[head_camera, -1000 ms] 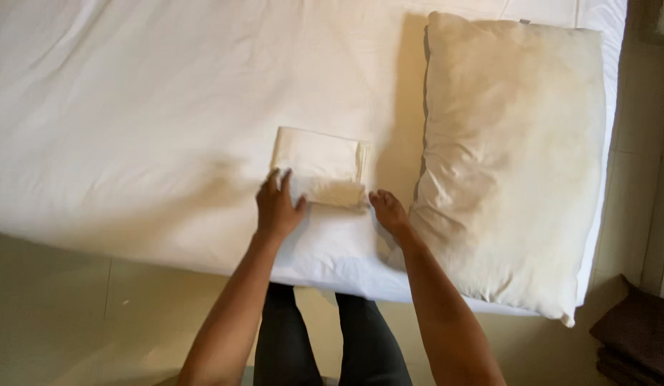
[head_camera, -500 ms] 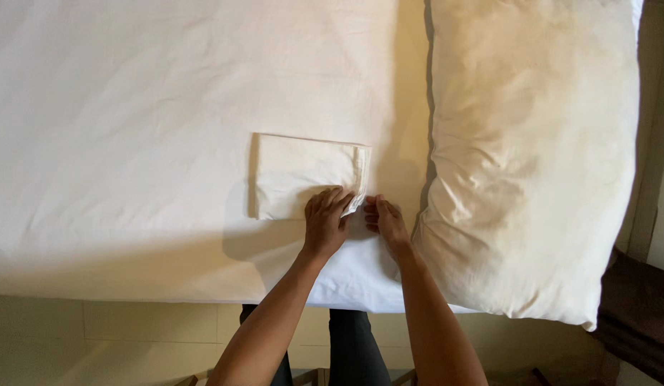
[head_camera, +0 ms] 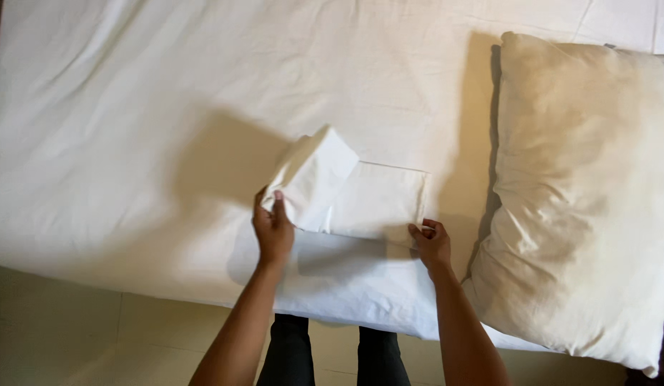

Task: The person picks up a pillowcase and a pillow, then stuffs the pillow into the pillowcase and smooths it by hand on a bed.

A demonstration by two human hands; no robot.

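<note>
there is no package, no label, no sign and no screen to see here, only plain white cloth without any print.

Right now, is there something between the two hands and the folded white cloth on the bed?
Nothing visible is in the way. The left hand already grips a lifted flap of the folded white cloth, and the right hand pinches its near right corner. The pillow lies to the right of the cloth, apart from it, on the white bedsheet.
</note>
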